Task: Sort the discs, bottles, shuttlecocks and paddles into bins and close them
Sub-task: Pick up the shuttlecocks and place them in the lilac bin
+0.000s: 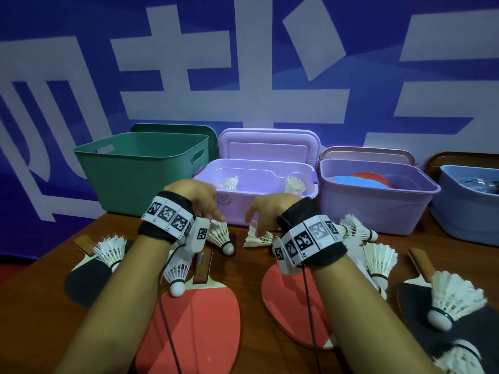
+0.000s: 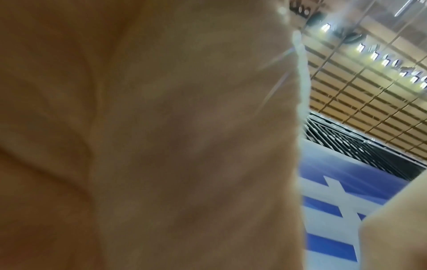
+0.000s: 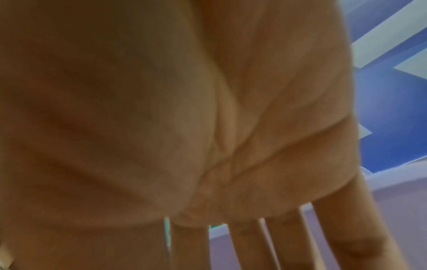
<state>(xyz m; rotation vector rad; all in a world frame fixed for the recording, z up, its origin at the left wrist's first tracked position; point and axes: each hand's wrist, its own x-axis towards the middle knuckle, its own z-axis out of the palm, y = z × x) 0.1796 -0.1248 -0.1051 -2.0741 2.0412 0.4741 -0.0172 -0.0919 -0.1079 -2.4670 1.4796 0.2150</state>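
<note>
On the brown wooden table [image 1: 35,306], four bins stand in a row against a blue banner with large white characters [image 1: 189,63]. From left to right: a green bin [image 1: 140,174], a lilac bin [image 1: 256,201] with its hinged lid raised, a purple bin [image 1: 378,209] and a blue bin [image 1: 464,211] — each uncovered, with a lid standing behind it. Two shuttlecocks lie inside the lilac bin; red and blue discs [image 1: 359,179] lie in the purple bin.

White feather shuttlecocks with round cork heads are scattered over the table in front of the bins, several resting on paddles. Two paddles show red faces [image 1: 194,319], two show black faces [image 1: 83,284]; all have wooden handles.

Left hand [image 1: 199,198] hangs over one shuttlecock [image 1: 220,234], index finger extended down to its feather skirt, the other fingers loosely bent; no grip is visible. Right hand [image 1: 270,209] hangs over a second shuttlecock [image 1: 256,238] lying on its side, fingers straight and slightly spread, their tips at the feathers — whether they touch cannot be told. Both wrist views are filled by blurred palm.
</note>
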